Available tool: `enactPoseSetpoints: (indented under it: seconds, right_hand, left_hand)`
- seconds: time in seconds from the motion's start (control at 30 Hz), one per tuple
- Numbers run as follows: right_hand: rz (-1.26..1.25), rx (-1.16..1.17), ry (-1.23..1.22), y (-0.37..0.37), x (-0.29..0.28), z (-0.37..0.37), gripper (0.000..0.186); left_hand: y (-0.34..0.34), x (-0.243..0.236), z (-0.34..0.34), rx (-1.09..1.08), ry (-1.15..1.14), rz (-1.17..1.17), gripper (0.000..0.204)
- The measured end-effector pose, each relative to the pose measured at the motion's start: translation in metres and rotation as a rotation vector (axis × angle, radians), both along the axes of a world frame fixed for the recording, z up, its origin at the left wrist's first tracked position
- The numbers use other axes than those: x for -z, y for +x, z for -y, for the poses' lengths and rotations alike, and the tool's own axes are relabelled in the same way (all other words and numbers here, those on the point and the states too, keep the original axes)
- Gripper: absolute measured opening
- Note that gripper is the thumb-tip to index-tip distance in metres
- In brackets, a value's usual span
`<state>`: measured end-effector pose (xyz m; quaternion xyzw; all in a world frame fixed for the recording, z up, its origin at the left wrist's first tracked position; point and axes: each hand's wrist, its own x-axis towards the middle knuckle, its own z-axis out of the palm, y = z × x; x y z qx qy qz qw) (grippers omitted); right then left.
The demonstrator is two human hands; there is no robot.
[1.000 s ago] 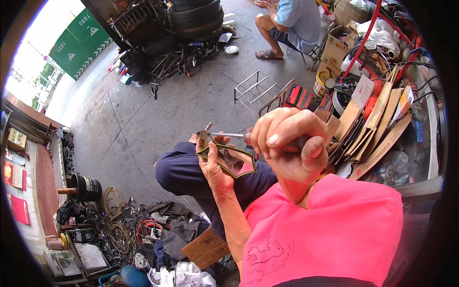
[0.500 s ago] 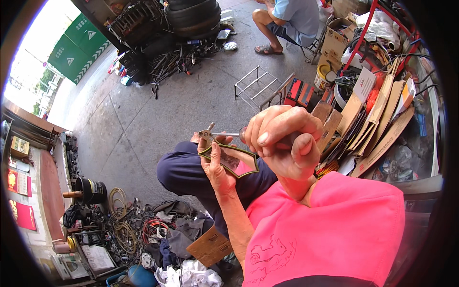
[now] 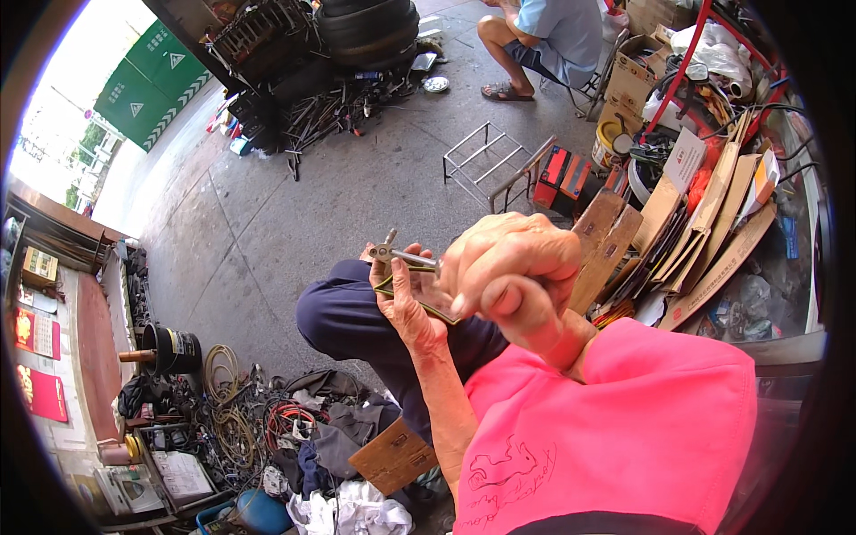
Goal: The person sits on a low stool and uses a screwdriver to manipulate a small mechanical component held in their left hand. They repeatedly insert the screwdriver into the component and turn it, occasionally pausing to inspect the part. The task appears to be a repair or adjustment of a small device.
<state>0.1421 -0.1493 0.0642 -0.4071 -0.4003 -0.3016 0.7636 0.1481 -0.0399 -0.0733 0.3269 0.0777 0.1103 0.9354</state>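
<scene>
My left hand (image 3: 412,314) is closed on an angular yellow-and-black rimmed mirror (image 3: 432,296) and its silver metal mount (image 3: 384,252), thumb in front. My right hand (image 3: 510,276) is wrapped round a screwdriver (image 3: 417,259), whose handle is mostly hidden by the fingers. The shaft reaches leftward to the mount; whether the tip is seated in it is unclear. The right fingers cover part of the mirror. Both hands are above my dark-trousered knee (image 3: 343,312), beside pink fabric (image 3: 606,419) over my body.
A person (image 3: 548,49) sits low beyond a metal rack (image 3: 468,156) and red-black battery (image 3: 562,178). Tyres (image 3: 364,36) stand at the back. Cardboard (image 3: 722,250) is piled right; cables and cloths (image 3: 267,419) lie lower left, near a black bucket (image 3: 169,352).
My right hand has moved lower and slightly left and turned, angling the screwdriver downward to the right and covering more of the mirror. My left hand stays on the mirror, shifted slightly.
</scene>
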Motion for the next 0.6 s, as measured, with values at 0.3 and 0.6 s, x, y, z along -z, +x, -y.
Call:
enactPoseSetpoints:
  seconds: [0.3, 0.6]
  right_hand:
    - [-0.206, -0.140, 0.101, -0.010, 0.011, 0.034, 0.035]
    - [-0.246, -0.163, 0.058, -0.004, 0.013, 0.042, 0.043]
  left_hand:
    - [-0.003, -0.004, 0.004, -0.043, 0.020, 0.024, 0.022]
    - [-0.002, -0.001, 0.005, -0.096, 0.040, 0.062, 0.019]
